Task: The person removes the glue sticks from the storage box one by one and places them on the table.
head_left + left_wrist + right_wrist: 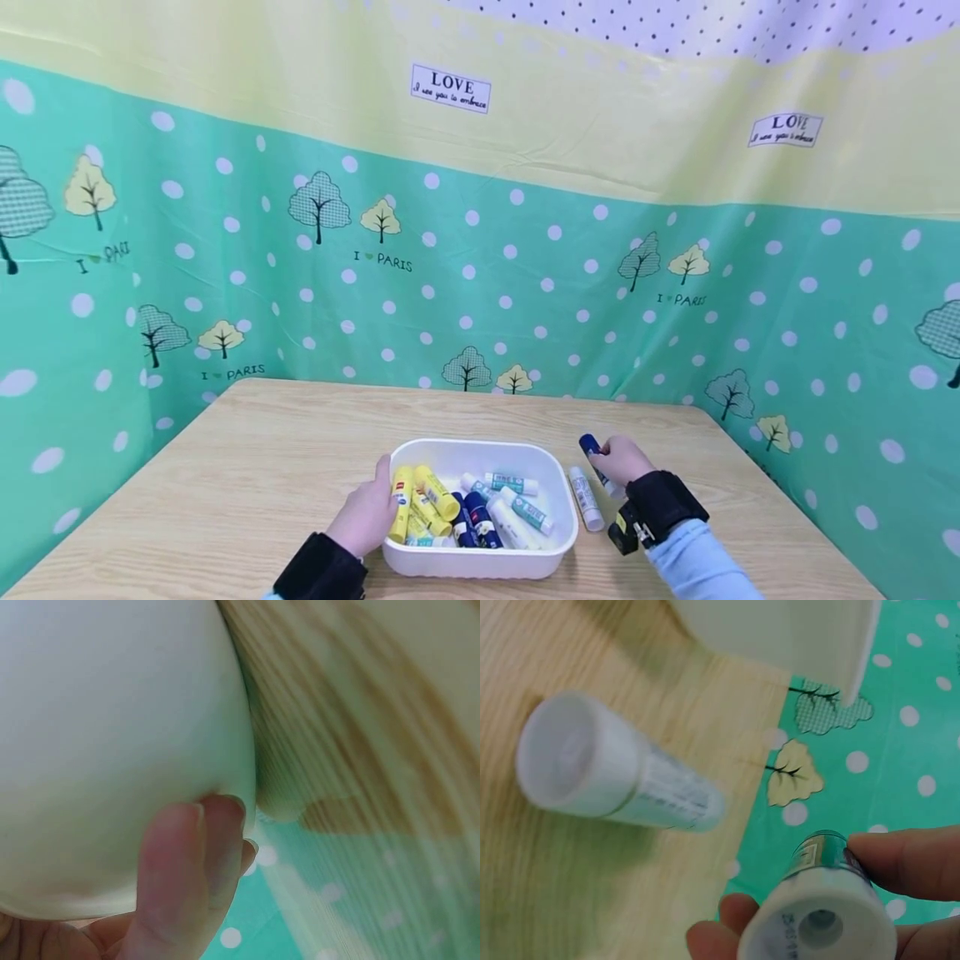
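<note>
Right grip (624,461) pinched a blue-capped stick (588,444), left grip (364,510) held the bin (480,565); bumping risked rolling its three-o'clock white stick (586,500).

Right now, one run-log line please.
left hand: grips white bin | right hand: pinches blue-and-white stick | white stick: lies beside bin

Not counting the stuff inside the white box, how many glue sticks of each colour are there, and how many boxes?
Dark-blue-capped glue stick: 1, held in the right hand
White glue stick: 1, lying on the table
White box: 1
Total: 3
</note>
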The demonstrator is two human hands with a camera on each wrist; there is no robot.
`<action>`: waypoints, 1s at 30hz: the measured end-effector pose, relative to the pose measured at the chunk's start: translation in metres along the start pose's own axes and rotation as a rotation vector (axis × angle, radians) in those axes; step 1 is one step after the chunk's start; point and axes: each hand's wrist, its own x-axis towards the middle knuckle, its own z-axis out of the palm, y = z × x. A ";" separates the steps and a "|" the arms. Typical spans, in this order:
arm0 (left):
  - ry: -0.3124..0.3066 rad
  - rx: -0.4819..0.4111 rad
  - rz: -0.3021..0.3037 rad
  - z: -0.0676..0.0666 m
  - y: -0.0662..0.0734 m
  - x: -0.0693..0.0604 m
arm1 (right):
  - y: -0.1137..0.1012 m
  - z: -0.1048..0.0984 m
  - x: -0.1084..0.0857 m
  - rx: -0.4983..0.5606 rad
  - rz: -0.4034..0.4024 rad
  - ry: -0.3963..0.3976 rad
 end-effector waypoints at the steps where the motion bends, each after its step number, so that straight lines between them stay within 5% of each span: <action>1: -0.001 0.001 0.003 0.000 0.000 0.000 | 0.004 0.002 0.001 -0.006 0.007 0.002; 13: -0.004 0.001 0.000 0.001 -0.001 0.002 | 0.032 0.021 0.004 -0.038 0.110 -0.045; 30: -0.016 -0.003 -0.008 0.000 -0.002 0.003 | 0.028 0.026 0.004 -0.068 0.057 -0.050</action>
